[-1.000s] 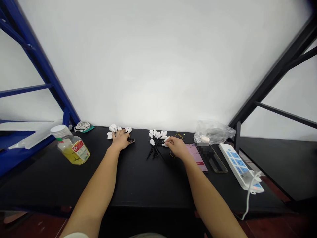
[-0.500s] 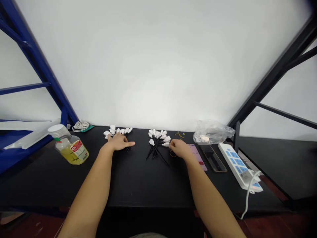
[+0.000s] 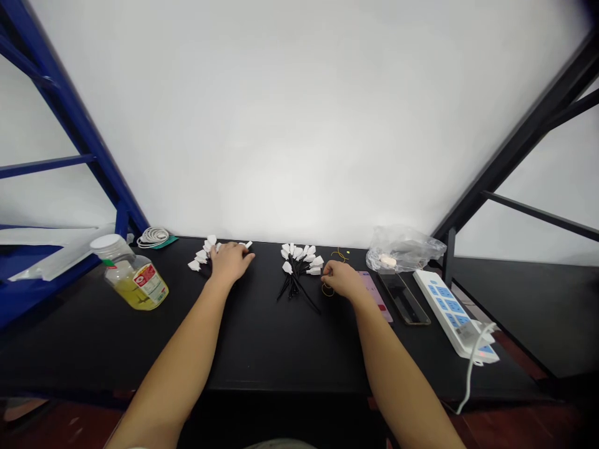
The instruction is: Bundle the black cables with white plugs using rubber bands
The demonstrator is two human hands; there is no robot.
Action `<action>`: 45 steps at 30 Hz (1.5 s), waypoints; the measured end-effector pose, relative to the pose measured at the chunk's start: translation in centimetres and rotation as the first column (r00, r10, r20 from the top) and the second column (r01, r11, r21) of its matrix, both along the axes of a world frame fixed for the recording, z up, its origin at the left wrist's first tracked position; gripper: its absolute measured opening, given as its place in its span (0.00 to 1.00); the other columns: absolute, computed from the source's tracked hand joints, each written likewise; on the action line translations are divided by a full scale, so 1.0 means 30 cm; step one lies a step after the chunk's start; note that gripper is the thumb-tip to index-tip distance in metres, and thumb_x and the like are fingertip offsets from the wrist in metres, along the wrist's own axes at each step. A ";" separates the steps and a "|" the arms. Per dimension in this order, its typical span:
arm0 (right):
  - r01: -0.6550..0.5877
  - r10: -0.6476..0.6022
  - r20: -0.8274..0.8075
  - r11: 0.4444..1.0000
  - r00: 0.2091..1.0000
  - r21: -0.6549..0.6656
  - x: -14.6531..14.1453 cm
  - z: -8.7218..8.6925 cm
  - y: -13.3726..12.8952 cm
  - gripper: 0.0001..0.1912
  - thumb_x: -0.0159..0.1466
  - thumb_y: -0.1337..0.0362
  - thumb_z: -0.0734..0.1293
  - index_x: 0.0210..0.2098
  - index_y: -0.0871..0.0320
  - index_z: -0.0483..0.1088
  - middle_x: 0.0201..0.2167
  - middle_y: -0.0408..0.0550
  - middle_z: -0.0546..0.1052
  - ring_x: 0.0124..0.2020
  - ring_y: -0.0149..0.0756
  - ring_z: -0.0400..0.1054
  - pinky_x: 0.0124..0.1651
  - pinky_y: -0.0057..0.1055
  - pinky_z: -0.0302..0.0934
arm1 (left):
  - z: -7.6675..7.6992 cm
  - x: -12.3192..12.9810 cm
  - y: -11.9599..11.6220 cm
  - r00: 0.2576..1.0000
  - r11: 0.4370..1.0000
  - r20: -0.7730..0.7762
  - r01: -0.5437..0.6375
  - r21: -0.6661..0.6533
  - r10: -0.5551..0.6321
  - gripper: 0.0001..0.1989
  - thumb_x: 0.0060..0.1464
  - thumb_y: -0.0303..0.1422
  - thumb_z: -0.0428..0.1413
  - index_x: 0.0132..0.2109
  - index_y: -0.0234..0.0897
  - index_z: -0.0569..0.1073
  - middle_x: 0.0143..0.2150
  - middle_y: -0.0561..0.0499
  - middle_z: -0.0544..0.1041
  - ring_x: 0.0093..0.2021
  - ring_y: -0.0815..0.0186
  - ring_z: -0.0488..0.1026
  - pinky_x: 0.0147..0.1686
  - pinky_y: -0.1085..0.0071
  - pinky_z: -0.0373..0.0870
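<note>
Keep it gentle: your left hand (image 3: pixel 229 262) curves over the white tags (image 3: pixel 200 256), grip unclear, while your right hand (image 3: pixel 342 279) pinches closed beside the yellow wire (image 3: pixel 328 290).

The left hand (image 3: pixel 229 262) hides most white-tipped pieces (image 3: pixel 201 255).

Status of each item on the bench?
Left bare hand: resting on white-tipped black stems.
White-tipped black stems: clustered, partly under that hand.
Right bare hand: fingertips at a thin yellow loop.
Second white-tipped stem bundle: fanned out on the bench.
Clear jar with white lid: closed, yellow liquid inside.
Black smartphone: face up, screen dark.
White-and-blue power strip: lying flat, cord attached.
</note>
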State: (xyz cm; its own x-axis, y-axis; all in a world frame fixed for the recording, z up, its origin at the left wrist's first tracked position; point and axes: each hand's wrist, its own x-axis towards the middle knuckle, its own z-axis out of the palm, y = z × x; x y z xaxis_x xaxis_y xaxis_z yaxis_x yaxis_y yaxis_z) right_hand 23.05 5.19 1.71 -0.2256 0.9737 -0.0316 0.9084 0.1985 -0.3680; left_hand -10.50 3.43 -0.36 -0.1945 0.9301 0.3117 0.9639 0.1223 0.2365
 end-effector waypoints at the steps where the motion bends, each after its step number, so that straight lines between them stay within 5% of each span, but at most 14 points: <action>1: -0.006 0.006 0.002 1.000 1.000 -0.003 -0.001 0.003 -0.002 0.03 0.59 0.65 0.70 0.32 0.56 0.71 0.34 0.45 0.78 0.34 0.34 0.68 0.31 0.27 0.47 | -0.007 0.042 0.000 0.994 0.992 0.008 0.104 0.066 -0.105 0.16 0.61 0.44 0.54 0.44 0.39 0.80 0.50 0.40 0.79 0.54 0.47 0.72 0.61 0.43 0.58; 5: -0.017 0.018 -0.026 1.000 1.000 0.014 -0.010 -0.002 -0.006 0.05 0.59 0.63 0.71 0.30 0.56 0.71 0.31 0.43 0.77 0.32 0.33 0.67 0.30 0.27 0.47 | -0.059 0.223 -0.003 0.812 0.801 -0.033 0.580 0.148 -0.582 0.13 0.62 0.31 0.52 0.48 0.41 0.80 0.53 0.44 0.77 0.54 0.56 0.72 0.56 0.58 0.67; 7: -0.018 0.020 -0.071 0.999 0.997 0.036 -0.021 -0.010 -0.004 0.06 0.60 0.60 0.71 0.31 0.55 0.72 0.30 0.43 0.77 0.31 0.33 0.67 0.30 0.27 0.47 | -0.086 0.290 -0.011 0.713 0.704 -0.079 0.700 0.120 -0.696 0.18 0.60 0.24 0.51 0.51 0.43 0.80 0.55 0.45 0.76 0.56 0.57 0.71 0.58 0.57 0.66; 9: -0.035 0.042 -0.122 0.998 0.992 0.057 -0.033 -0.017 -0.002 0.07 0.61 0.59 0.70 0.33 0.55 0.73 0.30 0.43 0.76 0.31 0.33 0.67 0.31 0.27 0.48 | -0.102 0.322 -0.018 0.677 0.671 -0.097 0.736 0.093 -0.729 0.20 0.58 0.21 0.51 0.51 0.44 0.80 0.55 0.46 0.76 0.57 0.57 0.70 0.60 0.55 0.63; 15: -0.074 0.103 -0.199 0.986 0.975 0.147 -0.059 -0.033 -0.008 0.07 0.64 0.58 0.67 0.35 0.55 0.73 0.25 0.40 0.73 0.28 0.32 0.65 0.31 0.26 0.50 | -0.069 0.268 -0.022 0.702 0.695 -0.026 0.709 0.121 -0.711 0.14 0.64 0.28 0.50 0.47 0.46 0.80 0.49 0.49 0.80 0.51 0.61 0.74 0.63 0.51 0.55; 23: -0.206 0.245 -0.234 0.962 0.941 0.182 -0.099 -0.061 -0.033 0.06 0.64 0.61 0.66 0.36 0.54 0.75 0.24 0.40 0.73 0.27 0.32 0.65 0.32 0.26 0.52 | -0.025 0.235 -0.023 0.754 0.750 0.193 0.520 0.409 -0.628 0.08 0.62 0.31 0.53 0.44 0.40 0.76 0.44 0.48 0.81 0.47 0.61 0.77 0.54 0.61 0.67; 27: -0.253 0.316 -0.311 0.941 0.896 0.226 -0.119 -0.069 -0.045 0.12 0.65 0.60 0.66 0.47 0.54 0.74 0.24 0.39 0.72 0.27 0.32 0.64 0.33 0.26 0.54 | -0.004 0.244 -0.043 0.749 0.796 0.328 0.420 0.436 -0.576 0.07 0.61 0.31 0.53 0.42 0.39 0.76 0.38 0.50 0.80 0.40 0.63 0.76 0.45 0.66 0.71; 30: -0.243 0.360 -0.428 0.921 0.829 0.304 -0.127 -0.064 -0.060 0.18 0.67 0.55 0.65 0.53 0.56 0.71 0.27 0.41 0.73 0.28 0.33 0.66 0.35 0.27 0.58 | -0.001 0.281 -0.059 0.697 0.727 0.251 0.552 0.408 -0.671 0.07 0.60 0.30 0.54 0.42 0.39 0.76 0.34 0.51 0.79 0.36 0.64 0.75 0.41 0.68 0.71; 34: -0.174 0.376 -0.469 0.891 0.799 0.419 -0.129 -0.055 -0.082 0.16 0.71 0.53 0.58 0.41 0.56 0.72 0.34 0.49 0.76 0.36 0.37 0.70 0.42 0.30 0.61 | -0.011 0.361 -0.079 0.597 0.593 0.106 0.730 0.340 -0.795 0.09 0.60 0.26 0.52 0.40 0.38 0.77 0.33 0.50 0.78 0.35 0.64 0.74 0.40 0.68 0.71; 40: -0.039 0.270 -0.431 0.880 0.861 0.474 -0.123 -0.045 -0.095 0.25 0.72 0.49 0.49 0.26 0.54 0.61 0.25 0.47 0.69 0.29 0.36 0.64 0.35 0.31 0.57 | -0.005 0.384 -0.081 0.548 0.542 0.075 0.782 0.309 -0.833 0.08 0.61 0.31 0.55 0.45 0.39 0.78 0.38 0.47 0.79 0.40 0.62 0.75 0.44 0.66 0.72; 42: 0.028 0.220 -0.460 0.880 0.860 0.474 -0.119 -0.035 -0.095 0.26 0.72 0.47 0.49 0.23 0.54 0.57 0.22 0.45 0.65 0.26 0.35 0.61 0.32 0.30 0.54 | -0.010 0.345 -0.063 0.581 0.571 0.077 0.754 0.325 -0.810 0.10 0.62 0.36 0.56 0.46 0.40 0.79 0.42 0.45 0.80 0.43 0.60 0.75 0.47 0.64 0.72; 45: 0.075 0.205 -0.505 0.875 0.838 0.479 -0.111 -0.022 -0.093 0.27 0.71 0.46 0.50 0.22 0.54 0.56 0.20 0.43 0.63 0.25 0.34 0.59 0.31 0.30 0.53 | -0.044 0.263 -0.022 0.707 0.694 0.103 0.639 0.331 -0.700 0.13 0.65 0.34 0.51 0.49 0.40 0.79 0.46 0.44 0.79 0.49 0.58 0.74 0.53 0.59 0.70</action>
State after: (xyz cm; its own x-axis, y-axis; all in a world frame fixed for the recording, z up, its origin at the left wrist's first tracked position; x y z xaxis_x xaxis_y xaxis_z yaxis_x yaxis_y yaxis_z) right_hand 19.73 2.41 1.06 -0.1336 0.8191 0.5579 0.5775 0.5218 -0.6278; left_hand -2.60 2.79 -1.68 0.3621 0.7293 0.5806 0.6881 -0.6293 0.3613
